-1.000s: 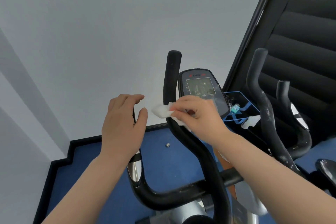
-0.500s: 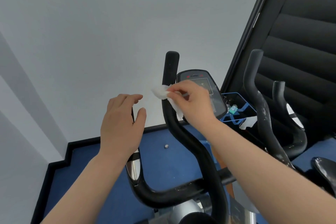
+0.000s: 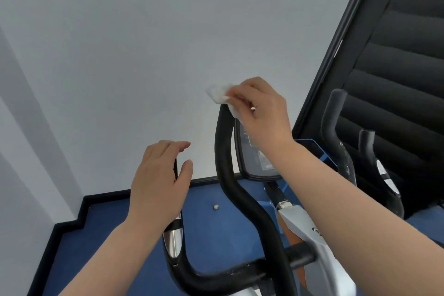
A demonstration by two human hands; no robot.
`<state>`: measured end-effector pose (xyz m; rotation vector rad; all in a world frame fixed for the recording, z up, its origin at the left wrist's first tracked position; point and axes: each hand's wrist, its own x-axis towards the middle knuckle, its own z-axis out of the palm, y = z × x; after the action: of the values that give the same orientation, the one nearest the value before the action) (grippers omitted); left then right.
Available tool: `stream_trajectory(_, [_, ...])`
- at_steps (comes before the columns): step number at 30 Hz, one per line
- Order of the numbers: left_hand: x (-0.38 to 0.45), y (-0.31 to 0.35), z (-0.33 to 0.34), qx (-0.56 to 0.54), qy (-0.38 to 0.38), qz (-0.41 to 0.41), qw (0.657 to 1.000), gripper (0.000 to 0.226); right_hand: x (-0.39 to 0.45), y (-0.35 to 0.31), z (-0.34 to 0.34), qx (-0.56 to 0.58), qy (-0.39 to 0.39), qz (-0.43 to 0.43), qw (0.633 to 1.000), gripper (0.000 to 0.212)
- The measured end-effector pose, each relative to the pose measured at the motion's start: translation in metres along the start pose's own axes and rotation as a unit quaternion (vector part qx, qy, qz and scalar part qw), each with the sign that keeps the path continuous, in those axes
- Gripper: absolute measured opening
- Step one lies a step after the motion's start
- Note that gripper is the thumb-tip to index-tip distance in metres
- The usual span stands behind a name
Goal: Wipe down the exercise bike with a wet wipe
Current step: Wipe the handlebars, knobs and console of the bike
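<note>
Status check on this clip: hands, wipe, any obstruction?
Right hand pinching white wet wipe over top of black foam handlebar. Left hand loosely around the other handlebar, hidden behind it. Nothing in the way.

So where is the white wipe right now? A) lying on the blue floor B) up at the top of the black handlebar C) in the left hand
B: the right hand presses the wet wipe over the top end of the black handlebar.
</note>
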<state>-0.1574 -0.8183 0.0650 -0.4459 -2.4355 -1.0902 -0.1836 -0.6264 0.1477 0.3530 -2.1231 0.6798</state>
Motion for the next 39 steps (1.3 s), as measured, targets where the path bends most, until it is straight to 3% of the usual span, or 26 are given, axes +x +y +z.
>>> stream_trajectory(7, [-0.001, 0.001, -0.001, -0.009, 0.003, -0.002, 1.000, 0.029, -0.023, 0.013, -0.002, -0.013, -0.066, -0.028, 0.997, 0.028])
stream_trajectory(11, [0.000, 0.000, -0.001, -0.005, 0.002, 0.001, 1.000, 0.030, 0.004, -0.003, 0.000, -0.038, 0.003, -0.057, 0.998, 0.017])
stream_trajectory(15, [0.000, -0.001, -0.003, -0.005, -0.004, 0.005, 1.000, 0.029, -0.013, 0.001, 0.015, -0.132, -0.028, -0.093, 0.987, 0.015])
stream_trajectory(18, [0.001, -0.002, -0.005, -0.001, -0.012, 0.007, 1.000, 0.031, -0.028, 0.007, 0.019, -0.130, -0.045, -0.118, 0.983, 0.013])
stream_trajectory(20, [0.001, -0.002, -0.006, 0.000, -0.014, 0.007, 1.000, 0.031, -0.040, 0.012, 0.020, -0.109, -0.095, -0.113, 0.983, 0.011])
stream_trajectory(23, [0.001, -0.001, -0.006, -0.006, -0.017, 0.000, 1.000, 0.030, -0.056, 0.013, 0.013, -0.008, -0.182, -0.012, 0.983, 0.015])
stream_trajectory(26, [0.001, 0.000, -0.007, -0.007, -0.021, -0.003, 1.000, 0.030, -0.046, 0.013, -0.009, 0.054, -0.304, 0.065, 0.949, 0.014])
stream_trajectory(27, [0.001, 0.000, -0.007, -0.009, -0.022, -0.003, 1.000, 0.030, -0.041, 0.010, -0.017, 0.068, -0.309, 0.082, 0.945, 0.013])
stream_trajectory(28, [0.002, -0.001, -0.007, -0.012, -0.022, -0.004, 1.000, 0.030, -0.035, 0.010, -0.024, 0.090, -0.258, 0.111, 0.955, 0.013])
stream_trajectory(30, [0.001, -0.001, -0.006, -0.014, -0.019, -0.007, 1.000, 0.030, -0.023, 0.007, -0.032, 0.153, -0.030, 0.215, 0.964, 0.015])
stream_trajectory(31, [0.001, -0.001, -0.005, -0.012, -0.016, -0.007, 1.000, 0.030, -0.017, 0.004, -0.031, 0.191, 0.060, 0.265, 0.943, 0.014])
stream_trajectory(32, [0.001, -0.001, -0.005, -0.009, -0.014, -0.005, 1.000, 0.030, -0.011, 0.000, -0.024, 0.224, 0.101, 0.309, 0.919, 0.012])
stream_trajectory(35, [0.001, -0.001, -0.004, -0.002, -0.010, -0.001, 1.000, 0.029, -0.007, -0.011, 0.008, 0.224, 0.079, 0.377, 0.895, 0.012])
stream_trajectory(39, [0.001, 0.000, -0.003, -0.003, -0.006, 0.000, 1.000, 0.030, -0.032, -0.007, 0.027, 0.190, 0.065, 0.378, 0.904, 0.024])
